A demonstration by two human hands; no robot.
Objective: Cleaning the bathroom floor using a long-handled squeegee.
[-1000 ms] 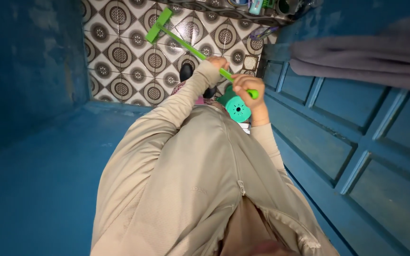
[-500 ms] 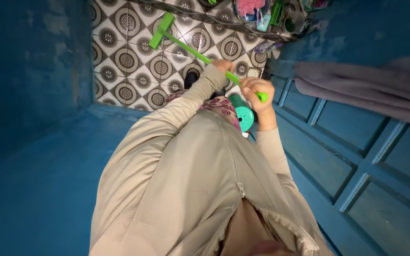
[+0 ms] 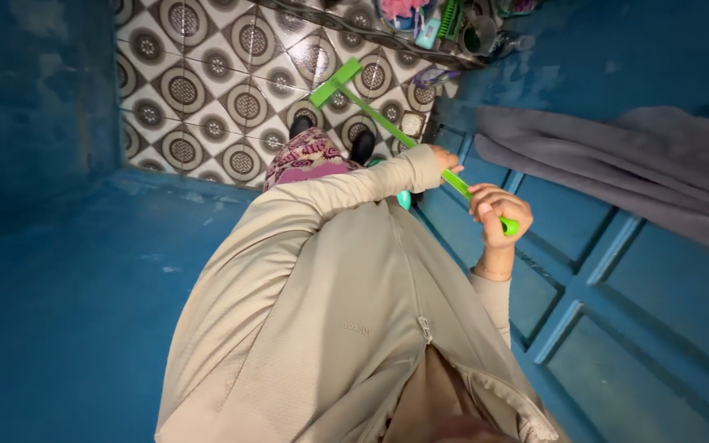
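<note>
- The right hand is curled tight around the top end of a green squeegee handle, fingers wrapped over the shaft, with the rounded tip poking out just past the fist at about 4 o'clock.
- The left hand grips the same handle lower down, at about 10 o'clock from the right hand; the beige sleeve covers most of it, so only the knuckles show.
- From the hands the handle runs towards 10 o'clock down to the flat green squeegee head, which rests on the patterned floor tiles.
- Two dark shoes stand on the tiles just beside the handle, below the hem of a pink patterned garment.
- A blue panelled door rises at 3 o'clock of the hands, with a grey cloth hanging over it.
- Small toiletries sit on a ledge at 12 o'clock.
</note>
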